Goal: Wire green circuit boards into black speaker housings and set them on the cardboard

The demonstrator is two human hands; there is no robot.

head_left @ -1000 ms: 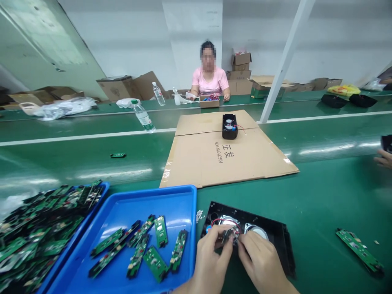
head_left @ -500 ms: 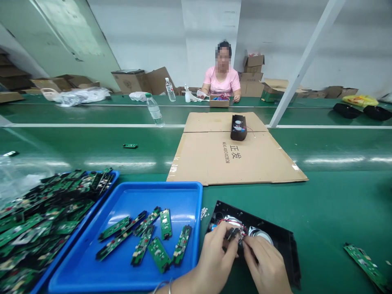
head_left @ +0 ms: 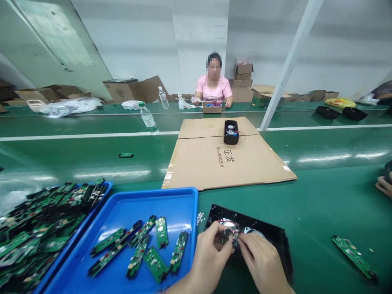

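Note:
My left hand [head_left: 211, 251] is closed around a small dark circuit board [head_left: 226, 236], held over a black speaker housing [head_left: 277, 241]. My right hand [head_left: 265, 259] pinches at the board's right end, where a thin red wire [head_left: 235, 223] runs to the fingertips. The exact wire end is hidden by the fingers. Two round silver speakers [head_left: 252, 232] sit in the housing, partly covered by my hands. Just left of the housing lies a small heap of white bits [head_left: 200, 217].
A blue tray [head_left: 153, 191] on the left holds several green boards; a second tray beside it is heaped with boards [head_left: 45, 216]. One board [head_left: 355, 259] lies at right. Ahead is flat cardboard [head_left: 199, 171] bearing another speaker housing [head_left: 231, 132]. A person [head_left: 213, 87] sits opposite; another person's hand [head_left: 384, 185] shows at right.
The view has shifted slightly, so the scene sits further left and most of it lower. Another person's hand has come into view at the right edge. My hands keep hold of the board and wire.

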